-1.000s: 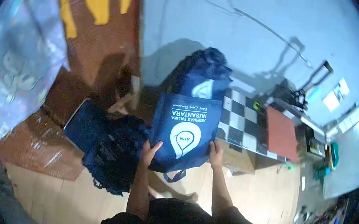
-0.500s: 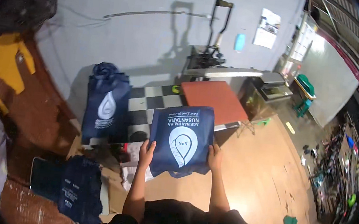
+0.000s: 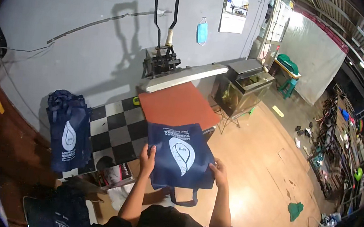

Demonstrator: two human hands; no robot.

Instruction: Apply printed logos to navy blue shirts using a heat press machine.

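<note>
Navy tote bag (image 3: 204, 171) is held out before you, its far edge overlapping the near edge of the heat press's red pad (image 3: 180, 104). Your left hand (image 3: 147, 159) and right hand (image 3: 219, 173) pinch opposite sides. Left of the pad, a checkered tabletop (image 3: 120, 129) bears stacked navy bags (image 3: 58, 129). Since half a second ago, your view has swung right and the bag's handle loop (image 3: 185, 203) shows more fully.

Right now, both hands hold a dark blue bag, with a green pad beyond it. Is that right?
Not quite: the head view shows the pad is orange-red, not green. The left hand and right hand do hold the dark blue bag.
</note>
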